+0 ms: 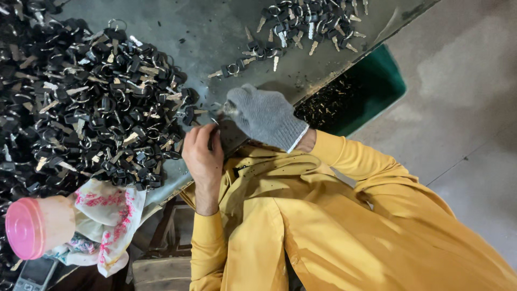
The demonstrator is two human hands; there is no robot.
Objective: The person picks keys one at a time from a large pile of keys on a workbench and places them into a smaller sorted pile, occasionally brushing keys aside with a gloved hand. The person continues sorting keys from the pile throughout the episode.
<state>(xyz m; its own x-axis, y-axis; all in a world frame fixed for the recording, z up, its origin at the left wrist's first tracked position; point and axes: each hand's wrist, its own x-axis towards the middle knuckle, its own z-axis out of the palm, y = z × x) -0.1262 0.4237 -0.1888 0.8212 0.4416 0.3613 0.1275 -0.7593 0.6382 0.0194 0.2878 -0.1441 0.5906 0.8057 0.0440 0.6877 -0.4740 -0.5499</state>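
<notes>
My left hand (202, 153) is bare and pinches a small key ring (214, 119) at the near edge of the grey metal table (199, 43). My right hand (265, 115) wears a grey knit glove and is shut on a black-headed key (225, 108), its fingertips meeting those of the left hand. Both hands work just right of a big heap of black-headed keys with rings (81, 108). My yellow sleeves and shirt fill the lower right.
A smaller pile of ringed keys (301, 27) lies at the far side of the table. A green bin (377, 86) with dark metal bits stands below the table edge. A pink-capped bottle (32, 226) and a printed cloth (107, 215) lie at lower left. Concrete floor spreads right.
</notes>
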